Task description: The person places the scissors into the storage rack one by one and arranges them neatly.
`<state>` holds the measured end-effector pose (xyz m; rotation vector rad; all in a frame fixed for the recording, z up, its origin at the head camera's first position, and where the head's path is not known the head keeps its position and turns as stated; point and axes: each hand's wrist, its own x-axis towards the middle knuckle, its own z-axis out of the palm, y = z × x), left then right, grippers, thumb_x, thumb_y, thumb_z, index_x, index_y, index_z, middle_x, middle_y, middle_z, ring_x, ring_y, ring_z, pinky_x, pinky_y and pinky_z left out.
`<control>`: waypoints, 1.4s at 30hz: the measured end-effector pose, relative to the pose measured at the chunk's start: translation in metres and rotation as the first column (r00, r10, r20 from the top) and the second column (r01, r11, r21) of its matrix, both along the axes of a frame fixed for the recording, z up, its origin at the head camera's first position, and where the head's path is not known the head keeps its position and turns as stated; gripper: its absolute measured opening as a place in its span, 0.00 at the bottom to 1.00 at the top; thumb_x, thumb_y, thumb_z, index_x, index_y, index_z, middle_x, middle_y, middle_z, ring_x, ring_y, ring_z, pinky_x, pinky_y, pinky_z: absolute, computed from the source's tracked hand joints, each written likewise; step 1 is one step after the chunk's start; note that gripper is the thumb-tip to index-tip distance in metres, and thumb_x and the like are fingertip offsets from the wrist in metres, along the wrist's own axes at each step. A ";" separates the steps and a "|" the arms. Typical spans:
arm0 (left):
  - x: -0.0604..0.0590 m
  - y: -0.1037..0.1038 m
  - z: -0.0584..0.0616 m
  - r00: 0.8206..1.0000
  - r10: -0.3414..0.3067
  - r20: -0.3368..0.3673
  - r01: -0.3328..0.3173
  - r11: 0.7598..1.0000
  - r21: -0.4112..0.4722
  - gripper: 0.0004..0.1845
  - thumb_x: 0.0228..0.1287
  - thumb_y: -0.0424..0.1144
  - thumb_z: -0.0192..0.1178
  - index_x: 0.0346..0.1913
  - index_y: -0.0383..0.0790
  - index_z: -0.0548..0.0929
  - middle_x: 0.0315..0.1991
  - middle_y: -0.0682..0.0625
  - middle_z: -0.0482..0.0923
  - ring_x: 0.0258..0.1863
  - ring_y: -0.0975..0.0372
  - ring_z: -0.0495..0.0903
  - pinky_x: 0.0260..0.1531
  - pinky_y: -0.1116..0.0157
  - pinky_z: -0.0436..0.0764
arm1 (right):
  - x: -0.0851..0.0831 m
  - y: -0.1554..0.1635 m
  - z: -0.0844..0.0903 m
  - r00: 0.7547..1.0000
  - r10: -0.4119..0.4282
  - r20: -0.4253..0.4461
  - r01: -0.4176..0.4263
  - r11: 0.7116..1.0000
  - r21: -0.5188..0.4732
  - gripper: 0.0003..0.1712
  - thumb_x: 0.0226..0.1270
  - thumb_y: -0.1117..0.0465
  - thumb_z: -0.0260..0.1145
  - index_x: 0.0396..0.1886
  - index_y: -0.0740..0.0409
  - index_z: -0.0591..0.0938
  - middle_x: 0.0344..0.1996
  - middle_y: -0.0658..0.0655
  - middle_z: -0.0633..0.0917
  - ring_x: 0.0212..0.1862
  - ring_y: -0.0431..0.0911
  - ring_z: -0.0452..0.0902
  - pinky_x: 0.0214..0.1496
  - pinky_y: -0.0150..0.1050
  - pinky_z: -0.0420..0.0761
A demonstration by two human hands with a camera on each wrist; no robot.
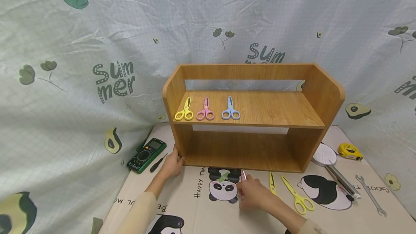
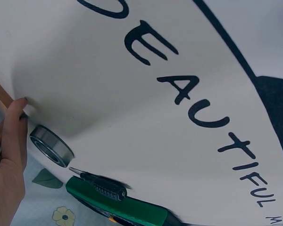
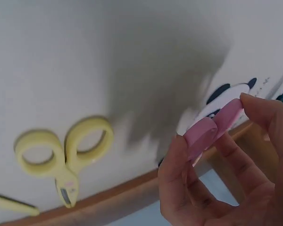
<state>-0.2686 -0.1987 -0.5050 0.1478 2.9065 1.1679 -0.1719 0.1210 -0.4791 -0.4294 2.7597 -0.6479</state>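
A two-tier wooden shelf (image 1: 273, 108) stands on the table. My left hand (image 1: 172, 163) grips its lower left front corner; in the left wrist view the fingers (image 2: 14, 136) lie against the board's edge. My right hand (image 1: 255, 195) holds pink scissors (image 3: 203, 134) by the handle loops, before the shelf's lower front edge; the blades are mostly hidden. On the upper tier lie yellow scissors (image 1: 184, 114), another pink pair (image 1: 205, 114) and blue scissors (image 1: 231, 113), side by side. Right of my right hand lie two more yellow pairs, one partly covered (image 1: 272, 183), one in full view (image 1: 299, 199).
Left of the shelf lie a green multimeter (image 1: 147, 155), a black screwdriver (image 1: 158, 163) and a metal ring (image 2: 52, 145). To the right are a round white object (image 1: 324, 154), a metal tube (image 1: 342, 181), a wrench (image 1: 370, 195) and a yellow tape measure (image 1: 350, 151). A curtain hangs behind.
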 end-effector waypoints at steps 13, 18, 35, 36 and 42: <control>0.000 -0.001 0.000 1.000 -0.005 -0.013 0.005 1.000 -0.005 0.31 0.76 0.28 0.53 0.76 0.30 0.53 0.63 0.19 0.74 0.37 0.47 0.87 0.21 0.63 0.81 | 0.010 0.012 0.044 0.996 0.081 -0.046 -0.081 0.997 -0.005 0.15 0.43 0.63 0.82 0.25 0.50 0.81 0.31 0.55 0.77 0.38 0.52 0.71 0.38 0.48 0.72; 0.002 -0.001 0.000 1.000 -0.004 -0.016 0.004 1.000 -0.022 0.31 0.76 0.28 0.53 0.75 0.29 0.53 0.62 0.19 0.74 0.37 0.47 0.86 0.21 0.63 0.81 | 0.014 0.016 0.068 0.994 0.099 -0.047 -0.101 0.994 -0.030 0.16 0.42 0.62 0.83 0.26 0.48 0.82 0.33 0.57 0.77 0.39 0.52 0.72 0.37 0.48 0.78; 0.000 0.000 0.000 1.000 0.006 0.007 -0.006 1.000 -0.011 0.32 0.77 0.29 0.52 0.76 0.31 0.52 0.64 0.20 0.74 0.33 0.51 0.85 0.21 0.64 0.80 | 0.012 0.030 0.158 0.993 0.103 -0.055 -0.100 0.994 0.048 0.17 0.46 0.57 0.84 0.33 0.43 0.85 0.36 0.54 0.77 0.39 0.47 0.73 0.31 0.38 0.80; 0.000 0.000 0.000 1.000 0.005 0.008 -0.005 1.000 -0.006 0.32 0.77 0.29 0.52 0.76 0.30 0.52 0.64 0.19 0.73 0.33 0.50 0.85 0.21 0.64 0.80 | 0.012 0.030 0.163 0.992 0.114 -0.060 -0.111 0.993 0.051 0.16 0.47 0.57 0.84 0.33 0.43 0.85 0.36 0.53 0.77 0.39 0.47 0.73 0.31 0.37 0.80; 0.001 0.000 0.001 1.000 0.005 0.005 -0.005 1.000 -0.001 0.32 0.77 0.29 0.52 0.76 0.30 0.51 0.63 0.19 0.74 0.30 0.52 0.85 0.20 0.64 0.79 | 0.004 0.033 0.190 0.978 0.182 -0.106 -0.177 0.983 0.054 0.12 0.51 0.59 0.80 0.31 0.43 0.84 0.35 0.52 0.78 0.40 0.46 0.73 0.34 0.36 0.77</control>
